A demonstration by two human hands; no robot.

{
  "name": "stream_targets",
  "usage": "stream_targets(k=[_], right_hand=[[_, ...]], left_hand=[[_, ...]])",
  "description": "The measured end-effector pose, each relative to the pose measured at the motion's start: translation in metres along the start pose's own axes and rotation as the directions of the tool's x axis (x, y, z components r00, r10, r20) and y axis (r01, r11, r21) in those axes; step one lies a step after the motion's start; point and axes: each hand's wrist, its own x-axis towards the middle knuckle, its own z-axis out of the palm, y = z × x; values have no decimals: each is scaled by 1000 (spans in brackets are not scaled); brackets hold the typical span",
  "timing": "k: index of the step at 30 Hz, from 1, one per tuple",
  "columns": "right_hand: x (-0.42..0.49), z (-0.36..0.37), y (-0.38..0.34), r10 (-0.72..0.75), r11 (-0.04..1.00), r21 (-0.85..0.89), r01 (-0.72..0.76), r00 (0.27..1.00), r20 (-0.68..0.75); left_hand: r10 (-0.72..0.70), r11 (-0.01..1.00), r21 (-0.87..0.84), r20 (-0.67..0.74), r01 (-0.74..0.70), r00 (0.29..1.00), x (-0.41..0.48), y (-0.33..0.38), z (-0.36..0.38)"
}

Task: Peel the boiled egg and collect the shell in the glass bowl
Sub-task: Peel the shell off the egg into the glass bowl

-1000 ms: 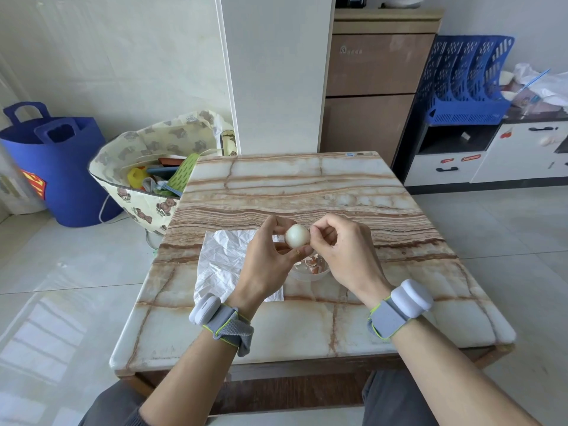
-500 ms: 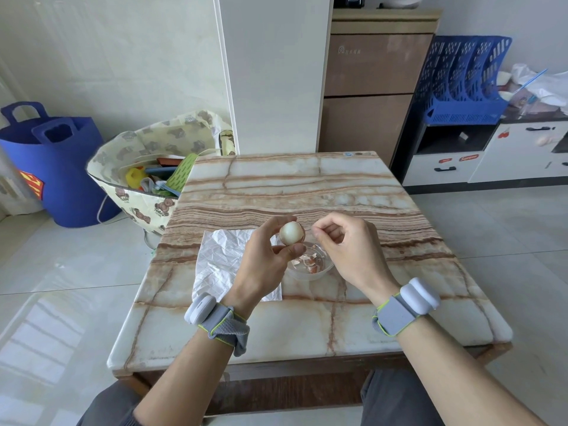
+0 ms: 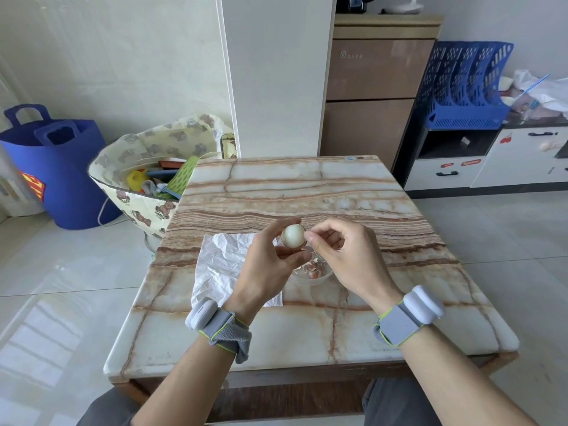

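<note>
Egg [image 3: 293, 236] mostly peeled, just above the bowl [image 3: 326, 276] at its far-left rim, gripped in left hand [image 3: 270, 265] fingertips; right hand [image 3: 347, 256], apart a moment ago, now pinching its right side; shell bits [image 3: 313, 267] in bowl, partly hidden by hands; white paper [image 3: 221, 265] left of bowl
</note>
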Motion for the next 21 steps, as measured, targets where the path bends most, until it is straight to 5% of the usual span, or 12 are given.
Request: stream_targets(k=[14,21], right_hand=[[-2,2,-3,-8,999,50,6,999,48],[-2,2,-2,-64,993,-93,66,998,25]], left_hand=[[3,1000,19,-43,-2,999,1,-1,0],[-10,999,35,-41,12,999,0,-2,2]])
